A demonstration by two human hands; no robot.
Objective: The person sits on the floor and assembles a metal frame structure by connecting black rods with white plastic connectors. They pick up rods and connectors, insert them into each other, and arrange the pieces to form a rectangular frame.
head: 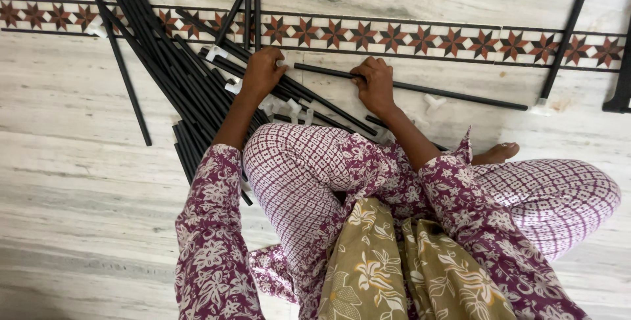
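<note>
A long black rod (pixel 453 93) lies across the marble floor in front of my knees. My right hand (pixel 376 85) grips it near its left part. My left hand (pixel 261 71) closes around a white plastic connector (pixel 284 63) at the rod's left end. Several white connectors (pixel 294 108) lie loose just below my left hand. A big heap of black rods (pixel 164 50) fans out on the floor to the left of that hand.
Another black rod with a white end piece (pixel 560 47) lies slanted at the right, near a dark object (pixel 621 77) at the frame edge. A patterned star tile band (pixel 420 37) crosses the floor. My folded legs and bare foot (pixel 499 154) sit close below.
</note>
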